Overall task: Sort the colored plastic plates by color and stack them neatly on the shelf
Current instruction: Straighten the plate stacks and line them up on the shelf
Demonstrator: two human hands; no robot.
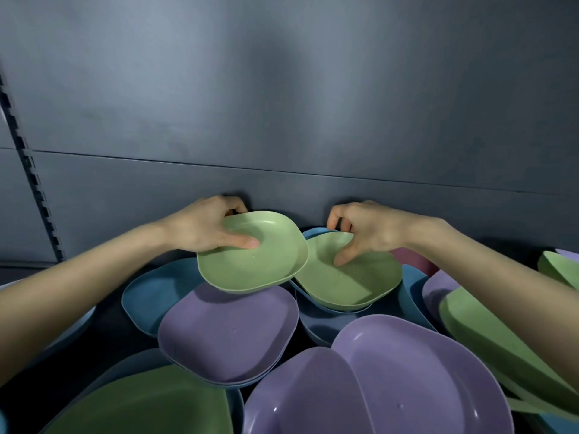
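Green plastic filled both hands — the left hand (205, 228) pinched one green plate (252, 253) by its far rim, raised above a purple plate (228, 335); the right hand (360, 230) gripped a second green plate (351, 278) nested in a blue plate (316, 233).

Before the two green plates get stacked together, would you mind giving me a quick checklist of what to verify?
1. Left hand grips the raised green plate, thumb inside the rim: ok.
2. Right hand grips the second green plate, thumb inside: ok.
3. Colors match: ok.
4. Second green plate sits clear of other colors: not ok, it rests in a blue plate.
5. Raised plate is level: not ok, tilted.
6. Free shelf space for a green stack: cannot tell.
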